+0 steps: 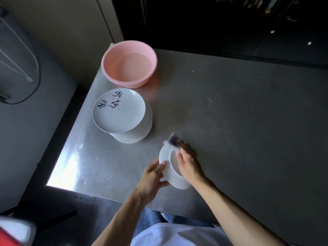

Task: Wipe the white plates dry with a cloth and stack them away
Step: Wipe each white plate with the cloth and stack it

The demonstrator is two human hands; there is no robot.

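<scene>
left hand [152, 177] fingers [162, 164] pinch plate [169, 174] rim, right hand [189, 166] grips cloth [174, 139]

The only writing is on the top plate [119, 112] of the white stack [140, 134] on the desk [230, 112]: a few black brush-drawn characters in East Asian script, among small pink strokes. They lie turned away from the camera, and I cannot tell which characters they are.

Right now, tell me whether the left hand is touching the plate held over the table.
Touching. In the head view the left hand pinches the rim of the tilted plate between thumb and fingers.
</scene>
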